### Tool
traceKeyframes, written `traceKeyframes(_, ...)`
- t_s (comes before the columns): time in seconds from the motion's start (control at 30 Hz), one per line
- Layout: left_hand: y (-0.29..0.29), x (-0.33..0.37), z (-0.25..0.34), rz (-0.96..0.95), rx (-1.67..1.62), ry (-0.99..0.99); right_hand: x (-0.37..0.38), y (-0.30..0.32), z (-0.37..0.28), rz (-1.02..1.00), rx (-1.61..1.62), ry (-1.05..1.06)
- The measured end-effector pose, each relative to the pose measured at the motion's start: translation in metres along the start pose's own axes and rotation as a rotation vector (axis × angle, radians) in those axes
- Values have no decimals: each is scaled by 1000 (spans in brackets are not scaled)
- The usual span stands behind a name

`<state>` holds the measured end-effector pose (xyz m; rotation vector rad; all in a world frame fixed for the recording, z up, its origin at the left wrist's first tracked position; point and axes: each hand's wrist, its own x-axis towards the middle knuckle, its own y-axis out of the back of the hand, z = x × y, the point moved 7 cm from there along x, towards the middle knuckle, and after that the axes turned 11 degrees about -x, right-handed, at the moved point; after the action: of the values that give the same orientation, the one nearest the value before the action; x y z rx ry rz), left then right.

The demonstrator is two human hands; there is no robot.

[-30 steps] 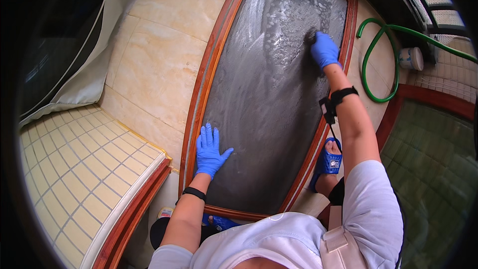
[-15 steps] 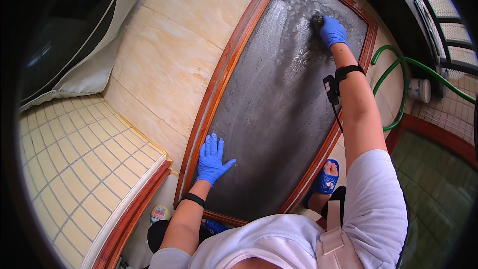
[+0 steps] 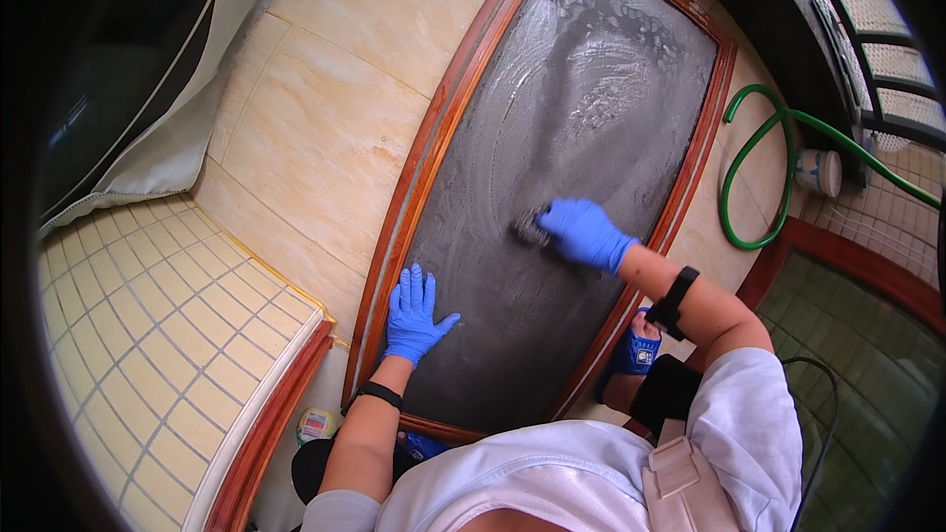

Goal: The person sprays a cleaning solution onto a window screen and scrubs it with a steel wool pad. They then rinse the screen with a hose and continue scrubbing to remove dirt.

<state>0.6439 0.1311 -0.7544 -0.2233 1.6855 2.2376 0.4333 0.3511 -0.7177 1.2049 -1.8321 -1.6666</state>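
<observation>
A long window screen or pane with a dark grey surface [image 3: 552, 335] lies in a reddish-brown wooden frame [image 3: 426, 143]. Wet streaks and suds cover much of it, thickest at the far end. My right hand [image 3: 591, 234], in a blue glove and slightly blurred, grips a dark, shiny scouring pad [image 3: 531, 227] pressed against the middle of the surface. Flat on the near left part, beside the frame's left rail, rests my left hand [image 3: 416, 315], also gloved in blue, its fingers spread.
Right of the frame a green hose [image 3: 727, 199] curls on the tiles next to a small white tub [image 3: 819, 173]. My foot in a blue slipper [image 3: 641, 350] stands by the near right rail. A tiled ledge [image 3: 158, 335] runs along the left, with a round container [image 3: 315, 426] nearby.
My right hand has drawn the scouring pad from the far right end toward me and leftward, to the middle, bending the arm. My left hand stays in place.
</observation>
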Motion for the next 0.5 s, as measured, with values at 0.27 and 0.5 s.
traceKeyframes(0.27,3,23,3,10,-12,-33,-26,70,290,276,-218,-1094)
traceKeyframes(0.5,14,15,-3,9,-7,17,21,-6,-56,-103,15,-62)
